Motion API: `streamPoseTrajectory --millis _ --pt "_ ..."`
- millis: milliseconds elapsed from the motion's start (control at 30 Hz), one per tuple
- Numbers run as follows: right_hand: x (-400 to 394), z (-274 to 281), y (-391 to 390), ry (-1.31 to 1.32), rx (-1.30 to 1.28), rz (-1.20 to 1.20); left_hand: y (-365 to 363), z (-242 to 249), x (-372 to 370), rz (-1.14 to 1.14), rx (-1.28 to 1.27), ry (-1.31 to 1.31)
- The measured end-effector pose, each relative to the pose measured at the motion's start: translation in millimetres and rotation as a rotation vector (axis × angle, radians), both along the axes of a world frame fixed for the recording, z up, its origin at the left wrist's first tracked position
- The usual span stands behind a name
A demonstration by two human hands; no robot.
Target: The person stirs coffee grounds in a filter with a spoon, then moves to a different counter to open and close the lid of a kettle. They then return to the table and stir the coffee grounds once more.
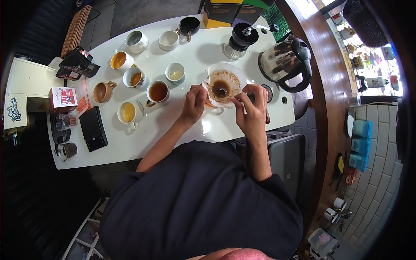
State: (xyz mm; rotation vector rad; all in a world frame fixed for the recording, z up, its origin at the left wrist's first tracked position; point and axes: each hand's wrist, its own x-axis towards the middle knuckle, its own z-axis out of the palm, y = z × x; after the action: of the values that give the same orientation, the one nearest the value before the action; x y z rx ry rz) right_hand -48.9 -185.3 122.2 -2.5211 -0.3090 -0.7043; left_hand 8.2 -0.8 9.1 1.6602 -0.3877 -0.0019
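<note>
A white paper coffee filter (239,76) with wet brown coffee grounds (221,89) inside sits in a dripper in front of me. My left hand (193,104) is closed at the filter's left edge, its fingertips partly hidden. From the right, my right hand (253,110) pinches the handle of a small spoon (229,95), whose tip is down in the grounds. Only a little orange shows of what is under the filter. Left of my left hand stand a cup of dark tea-coloured liquid (158,92) and a cup of pale liquid (175,73).
Several more cups, one a yellow-filled cup (129,112), fill the table's left half. A black scale (93,128) lies at far left. Behind the filter stands a hand grinder (241,40); a glass kettle (284,60) is at right. A wooden counter (323,143) runs along the right side.
</note>
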Motion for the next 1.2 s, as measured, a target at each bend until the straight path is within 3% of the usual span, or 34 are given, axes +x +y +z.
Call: streamPoseTrajectory --millis 1200 --pt "0 -4 -2 -0.128 -0.003 -0.086 1 7 0 -0.004 0.014 0.027"
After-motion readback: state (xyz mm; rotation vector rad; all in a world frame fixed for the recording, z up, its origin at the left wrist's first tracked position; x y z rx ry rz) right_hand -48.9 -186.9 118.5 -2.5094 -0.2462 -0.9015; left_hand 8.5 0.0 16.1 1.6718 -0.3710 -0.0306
